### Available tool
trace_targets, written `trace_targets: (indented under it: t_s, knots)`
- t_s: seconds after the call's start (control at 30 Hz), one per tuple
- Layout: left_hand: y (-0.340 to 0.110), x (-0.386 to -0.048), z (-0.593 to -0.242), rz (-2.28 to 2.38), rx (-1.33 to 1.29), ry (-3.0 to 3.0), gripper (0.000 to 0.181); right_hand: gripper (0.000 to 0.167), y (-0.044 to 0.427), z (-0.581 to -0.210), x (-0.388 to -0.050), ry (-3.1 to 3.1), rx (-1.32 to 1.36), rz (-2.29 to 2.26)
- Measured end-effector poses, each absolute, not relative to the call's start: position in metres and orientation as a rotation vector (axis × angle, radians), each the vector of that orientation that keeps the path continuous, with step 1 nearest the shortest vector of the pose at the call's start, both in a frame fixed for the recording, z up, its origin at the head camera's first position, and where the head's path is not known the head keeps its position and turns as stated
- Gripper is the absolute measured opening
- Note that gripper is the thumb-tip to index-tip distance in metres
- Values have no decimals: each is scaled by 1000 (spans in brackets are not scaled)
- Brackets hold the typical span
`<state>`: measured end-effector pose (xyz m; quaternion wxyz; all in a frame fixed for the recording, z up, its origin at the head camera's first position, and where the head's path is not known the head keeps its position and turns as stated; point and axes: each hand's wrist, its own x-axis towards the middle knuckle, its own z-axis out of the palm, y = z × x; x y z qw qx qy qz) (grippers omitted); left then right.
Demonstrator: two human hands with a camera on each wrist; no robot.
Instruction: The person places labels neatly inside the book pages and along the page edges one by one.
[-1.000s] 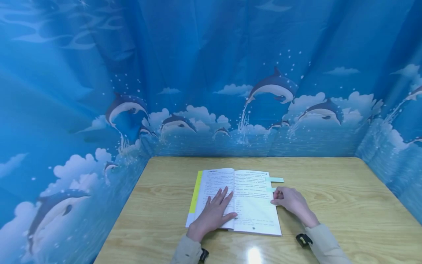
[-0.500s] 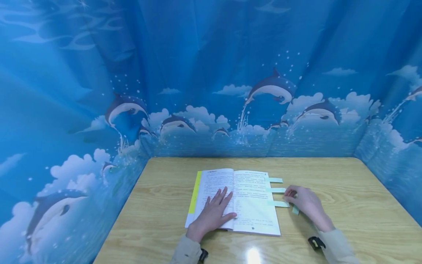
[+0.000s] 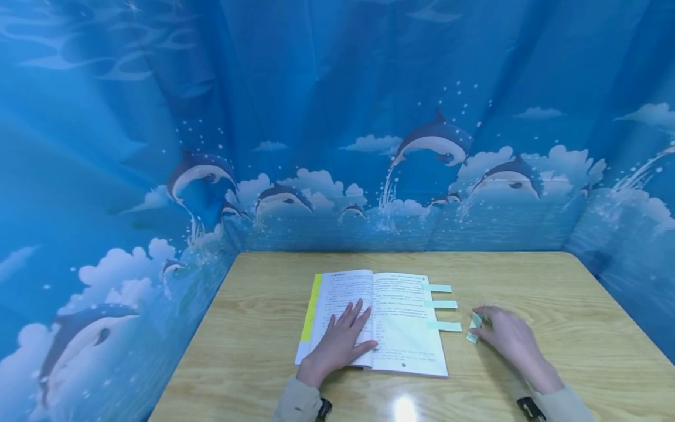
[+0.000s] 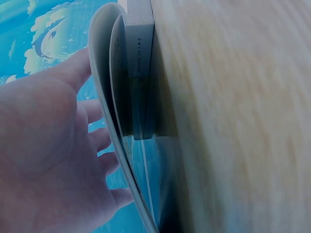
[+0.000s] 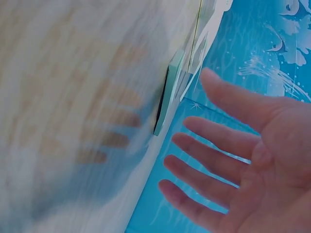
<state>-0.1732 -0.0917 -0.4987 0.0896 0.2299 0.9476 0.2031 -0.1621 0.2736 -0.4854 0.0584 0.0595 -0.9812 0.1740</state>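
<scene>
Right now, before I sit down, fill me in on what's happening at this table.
A person is working over an open book on a wooden table. The left grip, a bare hand, lies spread mostly on the left page. Three pale green strips jut from the book's right edge. Beside them is a small pale green pad; the right grip, also bare, is close by it with fingers relaxed, holding nothing.

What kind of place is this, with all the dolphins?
Probably an indoor desk or study corner. The dolphins are just pictures on blue curtains, which hang around a wood-grained table, and an open book lies on it.
</scene>
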Motion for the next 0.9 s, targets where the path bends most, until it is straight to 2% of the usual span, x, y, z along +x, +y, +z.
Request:
trace_targets:
  t_s: [0.27, 0.57, 0.9]
  knots:
    - [-92, -174, -499, 598, 684, 2823, 73, 82, 270, -488, -161, -3167, 176, 443]
    - [-92, -173, -499, 610, 683, 2816, 74, 66, 268, -487, -164, -3187, 167, 365]
    - [-92, -174, -500, 615, 687, 2819, 74, 65, 277, -483, -170, -3188, 145, 468]
